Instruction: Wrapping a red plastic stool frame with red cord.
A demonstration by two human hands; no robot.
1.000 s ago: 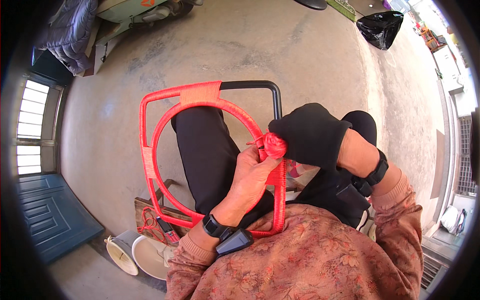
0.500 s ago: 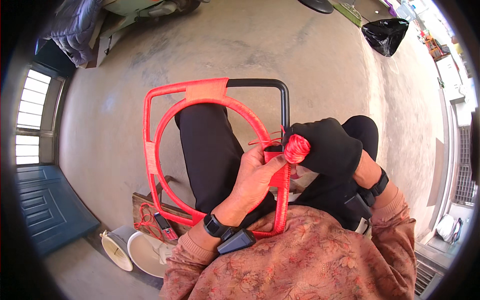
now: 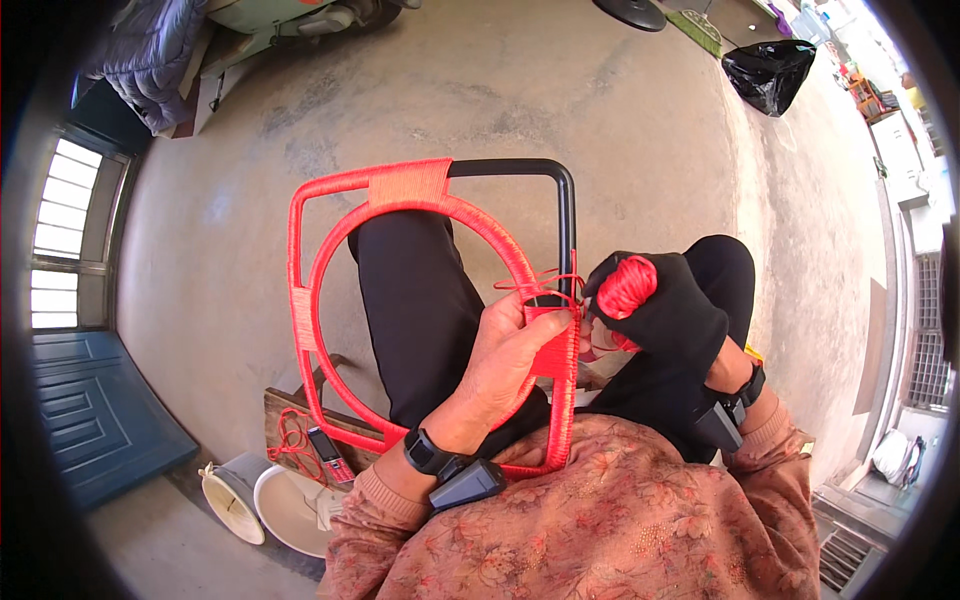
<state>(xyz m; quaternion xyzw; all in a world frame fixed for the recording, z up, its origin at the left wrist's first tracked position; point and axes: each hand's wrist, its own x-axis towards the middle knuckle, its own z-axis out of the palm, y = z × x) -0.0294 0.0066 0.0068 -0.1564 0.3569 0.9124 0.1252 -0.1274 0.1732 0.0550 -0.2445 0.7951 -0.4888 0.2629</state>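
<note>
Across the seated person's lap lies a square black metal frame (image 3: pixel 566 215) with a ring inside, mostly wrapped in bright red cord. The bare left hand (image 3: pixel 510 345) pinches the frame's right bar where the wrapping ends. The black-gloved right hand (image 3: pixel 665 305) is closed around a ball of red cord (image 3: pixel 627 285) — lifted higher than half a second ago, drawing a fresh loop (image 3: pixel 535 282) taut beside the bar. A pale bowl (image 3: pixel 285 510) sits on the concrete floor (image 3: pixel 620 110).

Your left hand (image 3: pixel 515 350) hides the frame (image 3: pixel 300 300) at its four o'clock side, and your glove (image 3: pixel 665 310) covers most of the cord ball (image 3: pixel 627 285).
</note>
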